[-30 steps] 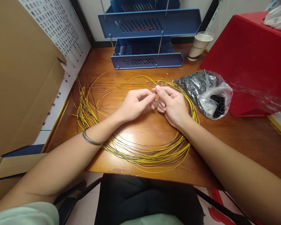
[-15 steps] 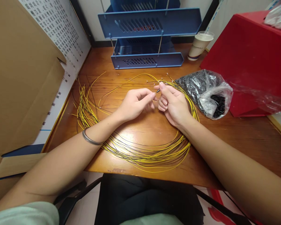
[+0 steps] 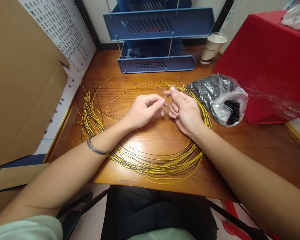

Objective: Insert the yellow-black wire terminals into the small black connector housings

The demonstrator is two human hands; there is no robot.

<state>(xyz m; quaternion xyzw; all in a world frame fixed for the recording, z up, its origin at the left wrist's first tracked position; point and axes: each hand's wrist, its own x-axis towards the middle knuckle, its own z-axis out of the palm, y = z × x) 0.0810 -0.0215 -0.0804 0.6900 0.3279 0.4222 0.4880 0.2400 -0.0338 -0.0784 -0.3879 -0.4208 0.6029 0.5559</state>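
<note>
My left hand (image 3: pixel 148 110) is closed, pinching a thin yellow wire (image 3: pixel 165 97) between thumb and forefinger. A short, slim black sleeve (image 3: pixel 168 95) sits in line with that wire, pinched by the thumb and forefinger of my right hand (image 3: pixel 184 109). The other right fingers are curled in. Fingers partly hide the joint, so I cannot tell how far the wire goes into the sleeve. Around both hands lies a loose coil of yellow and dark wires (image 3: pixel 162 165). Several wire ends with small metal tips (image 3: pixel 178 79) fan out just beyond my right hand.
A clear plastic bag (image 3: pixel 220 98) of small black pieces lies right of the coil, before a red box (image 3: pixel 270 63). Behind stand a blue tray rack (image 3: pixel 156 63) and a paper cup (image 3: pixel 213 48). A cardboard box (image 3: pixel 22 83) rises at the left. The table's front edge (image 3: pixel 145 187) is near my lap.
The black sleeve has shifted slightly toward my right thumb, and more yellow wire shows between the fingertips. Both hands otherwise keep nearly the same place; the view has moved very slightly.
</note>
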